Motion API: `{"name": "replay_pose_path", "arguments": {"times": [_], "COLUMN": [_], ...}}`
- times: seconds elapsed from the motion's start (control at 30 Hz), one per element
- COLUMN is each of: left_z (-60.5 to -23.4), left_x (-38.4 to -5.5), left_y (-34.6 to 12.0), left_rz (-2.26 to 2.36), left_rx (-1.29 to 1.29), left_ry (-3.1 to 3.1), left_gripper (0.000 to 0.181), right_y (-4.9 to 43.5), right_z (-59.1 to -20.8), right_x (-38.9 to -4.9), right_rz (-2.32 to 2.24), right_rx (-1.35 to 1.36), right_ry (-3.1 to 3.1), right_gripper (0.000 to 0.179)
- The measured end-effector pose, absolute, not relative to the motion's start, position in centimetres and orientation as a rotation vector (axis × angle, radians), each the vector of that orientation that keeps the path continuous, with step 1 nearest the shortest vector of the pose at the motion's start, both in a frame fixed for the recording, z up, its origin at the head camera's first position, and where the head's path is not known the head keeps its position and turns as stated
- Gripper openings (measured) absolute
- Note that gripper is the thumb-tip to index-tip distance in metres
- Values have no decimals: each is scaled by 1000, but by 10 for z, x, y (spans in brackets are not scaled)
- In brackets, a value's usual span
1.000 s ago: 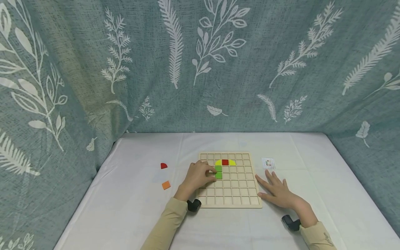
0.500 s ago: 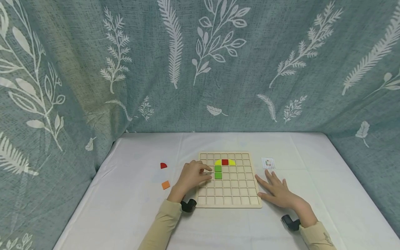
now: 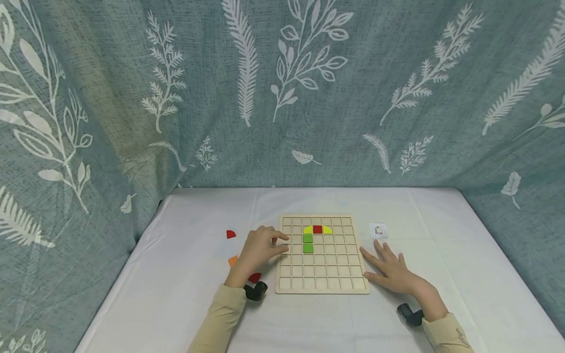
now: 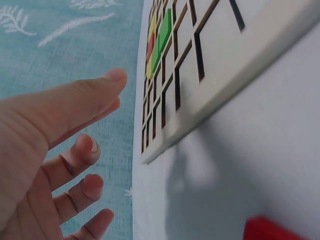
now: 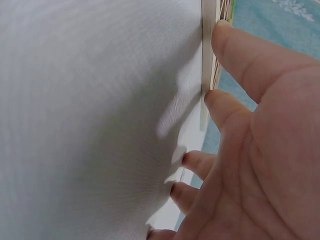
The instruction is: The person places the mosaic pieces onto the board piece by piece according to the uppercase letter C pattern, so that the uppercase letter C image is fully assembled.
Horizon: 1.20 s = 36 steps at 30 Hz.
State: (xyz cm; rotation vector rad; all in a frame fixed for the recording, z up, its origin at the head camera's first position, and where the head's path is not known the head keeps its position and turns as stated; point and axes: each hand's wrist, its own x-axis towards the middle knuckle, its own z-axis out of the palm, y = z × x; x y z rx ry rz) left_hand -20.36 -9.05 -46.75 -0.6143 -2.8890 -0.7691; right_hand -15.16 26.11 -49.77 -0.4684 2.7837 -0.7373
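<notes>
A wooden grid board (image 3: 322, 284) lies flat on the table, several coloured tiles in its cells. Two green square tiles (image 3: 308, 243) form a short column. Above them a red square tile (image 3: 318, 229) sits between two yellow curved tiles (image 3: 327, 229). My left hand (image 3: 260, 247) hovers over the board's left edge, thumb and fingers apart with nothing between them; the left wrist view shows the same bare gap. Spread out beside the board's right edge is my right hand (image 3: 393, 269), its thumb and index fingertip touching the wooden rim (image 5: 207, 65).
Left of the board lie a red quarter-round tile (image 3: 231, 234), an orange tile (image 3: 232, 261) partly behind the left hand, and another red tile (image 3: 254, 278) by the left wrist. A small printed pattern card (image 3: 378, 231) lies at the board's upper right.
My left hand has moved left, away from the green tiles toward the board's left edge. A red tile by the wrist has come into view. The right hand stays put.
</notes>
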Motion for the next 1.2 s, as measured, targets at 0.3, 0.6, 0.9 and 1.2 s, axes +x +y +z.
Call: {"name": "replay_pose_path", "arguments": {"times": [0.3,0.6,0.9,1.2], "left_z": [-467,-468,-470,-473], "left_x": [-200,-198,-198,-200], "left_y": [-106,-126,-153,-181], "left_rz": [-759,-770,-770,-742], "left_rx": [-555,-468,-414,-390], "left_ry": [-2881,-2906,-2919,-2882], "left_gripper": [21,23,24,22], "right_y": [261,261,261,261], "right_z": [-498,-497,-499,-497], "right_x": [-151,-150,-152,-152], "right_rz": [-741,-748,-726,-726], "right_rx": [-471,-477,-470,-474], "right_ry": [2789,2783,2795,2794], "right_gripper": [65,64,65,65]}}
